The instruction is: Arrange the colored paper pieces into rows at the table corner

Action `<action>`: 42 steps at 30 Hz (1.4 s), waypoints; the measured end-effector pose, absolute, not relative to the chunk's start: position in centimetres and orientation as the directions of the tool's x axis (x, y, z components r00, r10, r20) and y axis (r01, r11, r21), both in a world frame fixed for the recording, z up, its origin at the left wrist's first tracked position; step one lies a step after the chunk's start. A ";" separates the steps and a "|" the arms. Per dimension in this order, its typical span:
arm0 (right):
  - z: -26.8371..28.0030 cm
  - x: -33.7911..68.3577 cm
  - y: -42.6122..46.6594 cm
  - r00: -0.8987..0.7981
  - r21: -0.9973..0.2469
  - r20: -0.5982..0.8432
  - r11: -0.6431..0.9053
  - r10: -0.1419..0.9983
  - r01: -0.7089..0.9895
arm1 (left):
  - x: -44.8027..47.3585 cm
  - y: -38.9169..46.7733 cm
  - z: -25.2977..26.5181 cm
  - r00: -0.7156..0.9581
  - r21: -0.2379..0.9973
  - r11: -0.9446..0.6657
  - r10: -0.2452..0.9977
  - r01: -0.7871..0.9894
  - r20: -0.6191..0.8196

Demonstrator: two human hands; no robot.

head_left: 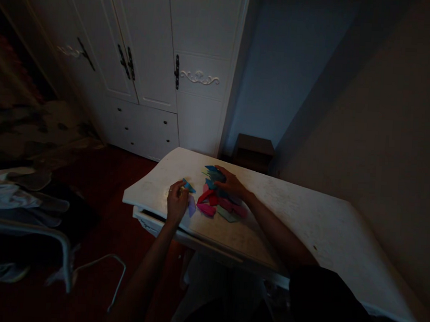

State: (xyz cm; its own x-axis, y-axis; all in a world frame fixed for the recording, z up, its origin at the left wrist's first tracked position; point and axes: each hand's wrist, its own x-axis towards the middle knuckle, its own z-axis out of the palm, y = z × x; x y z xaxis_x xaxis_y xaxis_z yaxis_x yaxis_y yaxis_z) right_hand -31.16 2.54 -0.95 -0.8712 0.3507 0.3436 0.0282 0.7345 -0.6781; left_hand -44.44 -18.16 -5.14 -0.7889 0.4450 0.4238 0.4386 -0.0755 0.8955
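Observation:
My left hand [177, 201] pinches a small blue folded paper piece [189, 186] above the table's left part. Just below those fingers lies a lilac folded paper piece [191, 207]. My right hand [232, 183] reaches over the pile, thumb and fingers apart, around teal folded paper pieces [215, 175] that it partly hides. Nearer to me in the pile are a red piece [208, 195], a magenta piece [206, 209] and a pale green piece [225, 214]. Some pieces overlap, and the dim light blurs their edges.
The pieces lie on a white table [288, 203] with a slightly open drawer [149, 220] at its front left. Behind it stand a white wardrobe [203, 112] and a small brown cabinet [255, 145]. At left is a chair frame [64, 249] with cloth; a white cable [118, 259] lies on the floor.

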 end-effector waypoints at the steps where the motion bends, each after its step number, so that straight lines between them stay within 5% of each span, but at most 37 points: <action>1: -1.0 -29.9 3.4 -0.867 -0.683 0.328 0.729 0.375 0.056 | -44.4 -18.2 -5.0 -0.780 0.886 -0.060 0.450 0.459 0.435; 6: -2.1 -24.0 7.0 -0.835 -0.669 0.262 0.714 0.485 0.205 | -44.5 -18.2 -5.0 -0.696 0.814 0.005 0.521 0.581 0.494; 18: -6.1 -19.2 5.2 -0.830 -0.447 0.299 0.838 0.471 0.314 | -43.4 -17.3 -5.7 -0.321 0.413 0.121 0.829 0.903 0.459; 28: -6.9 -19.9 4.2 -0.823 -0.330 0.396 0.899 0.408 0.287 | -45.4 -12.8 -3.9 -0.327 0.369 0.208 0.897 0.906 0.297; 34: -5.9 -20.0 3.4 -0.889 -0.297 0.298 0.919 0.347 0.259 | -44.6 -8.8 -3.5 -0.118 0.328 0.012 0.945 0.945 0.305; 42: -5.4 -20.0 3.1 -0.830 -0.289 0.333 0.886 0.448 0.363 | -46.7 -9.5 -4.1 -0.151 0.328 0.046 0.941 0.944 0.303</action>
State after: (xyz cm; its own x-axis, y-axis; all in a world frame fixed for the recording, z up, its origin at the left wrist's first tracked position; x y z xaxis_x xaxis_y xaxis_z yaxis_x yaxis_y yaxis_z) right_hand -19.96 3.13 -5.45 -0.8298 0.4480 0.3329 0.3626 0.8861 -0.2886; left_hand -46.73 -9.47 -4.10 -0.1512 0.9409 0.3031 0.9436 0.0460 0.3279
